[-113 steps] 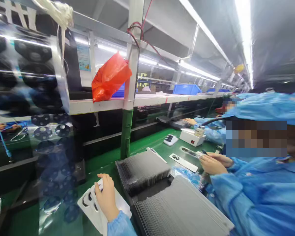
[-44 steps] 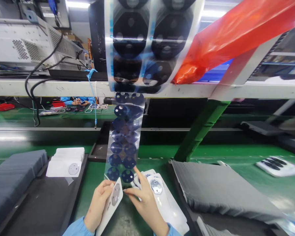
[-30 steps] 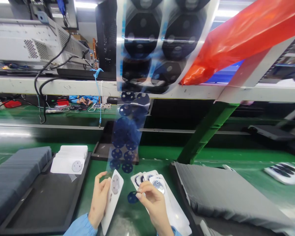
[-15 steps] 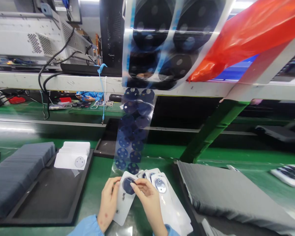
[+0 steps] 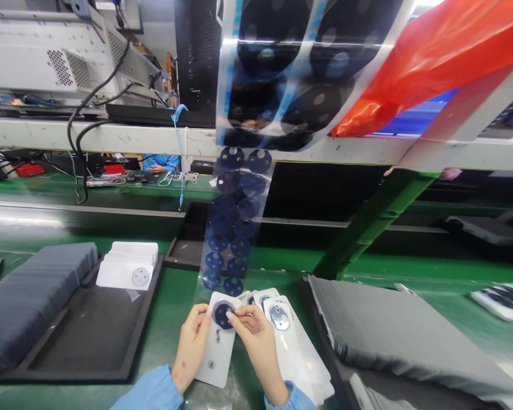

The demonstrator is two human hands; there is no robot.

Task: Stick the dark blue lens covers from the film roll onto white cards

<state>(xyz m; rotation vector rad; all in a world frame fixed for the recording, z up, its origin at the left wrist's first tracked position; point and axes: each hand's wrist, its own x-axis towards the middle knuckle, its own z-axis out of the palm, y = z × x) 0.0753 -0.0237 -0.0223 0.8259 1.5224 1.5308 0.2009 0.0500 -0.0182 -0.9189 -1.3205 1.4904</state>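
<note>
Left hand [image 5: 192, 346] grip clamped on white panel [image 5: 220, 359]; right hand [image 5: 256, 344] leaning left, thumb on dark disc [image 5: 221, 316], grip closure unclear

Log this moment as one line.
left hand: holding white card | right hand: touching dark disc over card | fanned cards: beside right hand

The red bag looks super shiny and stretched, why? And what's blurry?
Head view: the red bag catches glare, and wide-angle distortion probably stretches it toward the corner; head view: the white thing at the right edge looks smeared, while the card in the left hand is clearer.
</note>
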